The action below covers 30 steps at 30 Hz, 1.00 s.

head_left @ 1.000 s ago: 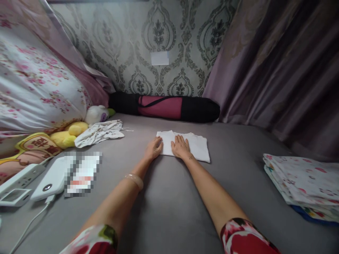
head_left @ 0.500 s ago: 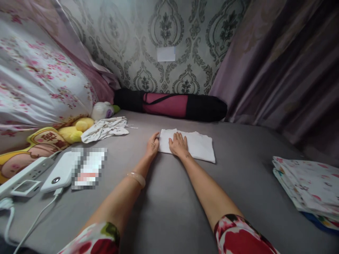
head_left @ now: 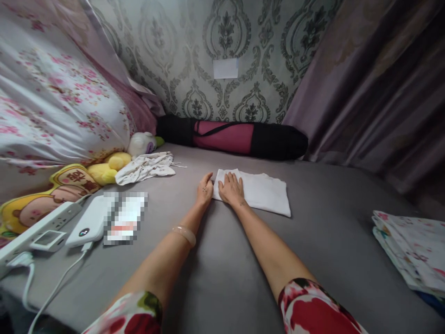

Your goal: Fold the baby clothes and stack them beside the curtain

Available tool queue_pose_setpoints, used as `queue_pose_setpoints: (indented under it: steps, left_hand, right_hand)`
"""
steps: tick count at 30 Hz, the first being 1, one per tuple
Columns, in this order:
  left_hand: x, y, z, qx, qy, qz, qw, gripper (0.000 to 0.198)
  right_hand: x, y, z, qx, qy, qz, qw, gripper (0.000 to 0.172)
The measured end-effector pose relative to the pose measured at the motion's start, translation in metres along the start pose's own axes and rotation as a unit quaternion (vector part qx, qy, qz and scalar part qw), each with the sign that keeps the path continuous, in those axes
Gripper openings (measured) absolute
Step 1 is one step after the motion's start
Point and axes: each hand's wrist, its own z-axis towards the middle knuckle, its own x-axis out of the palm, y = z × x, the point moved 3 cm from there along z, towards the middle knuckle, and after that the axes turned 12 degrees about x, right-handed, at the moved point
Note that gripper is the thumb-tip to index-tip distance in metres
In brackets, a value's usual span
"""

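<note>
A folded white cloth (head_left: 266, 192) lies flat on the grey sheet in front of me. My right hand (head_left: 232, 189) rests palm down on its left part, fingers spread. At the cloth's left edge is my left hand (head_left: 205, 189), turned on its side with the thumb up; its fingers are partly hidden, and whether they grip the edge cannot be made out.
Left: a power strip (head_left: 41, 232), a white power bank (head_left: 92, 220), a blurred flat item (head_left: 125, 219), plush toys (head_left: 104, 170) and a crumpled cloth (head_left: 146, 168). A black and pink bag (head_left: 225, 137) lies by the wall. Folded fabrics (head_left: 413, 246) sit right.
The view has shifted, so most things appear slightly farther right. My right hand has moved left along the white cloth, closer to my left hand.
</note>
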Motion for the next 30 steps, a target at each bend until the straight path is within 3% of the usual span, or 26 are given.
queue_pose_setpoints:
  steps: [8,13,17,24,28,30]
  left_hand:
    - [-0.002,-0.010,0.001,-0.020,-0.021,-0.010,1.000,0.042]
    - [-0.005,-0.014,0.000,-0.043,-0.040,-0.045,0.997,0.048]
    - [-0.006,-0.016,-0.002,-0.043,-0.048,-0.052,0.997,0.050]
    - [-0.004,-0.024,-0.003,-0.015,0.006,-0.031,0.999,0.048]
    - [0.000,-0.029,-0.004,0.029,0.036,0.005,0.999,0.051]
    - [0.003,-0.033,-0.006,0.067,0.055,0.049,0.995,0.051]
  right_hand:
    - [-0.007,0.010,0.008,0.027,0.065,-0.019,0.997,0.060]
    - [-0.008,0.036,0.001,-0.048,0.036,-0.018,0.998,0.058]
    - [0.003,0.040,-0.003,-0.063,0.047,-0.042,0.996,0.059]
    - [0.007,0.038,0.003,-0.064,0.086,-0.046,0.993,0.067]
    - [-0.006,0.027,0.009,-0.079,0.135,0.026,0.987,0.064]
    - [-0.015,0.012,0.010,-0.070,0.112,0.050,0.990,0.060]
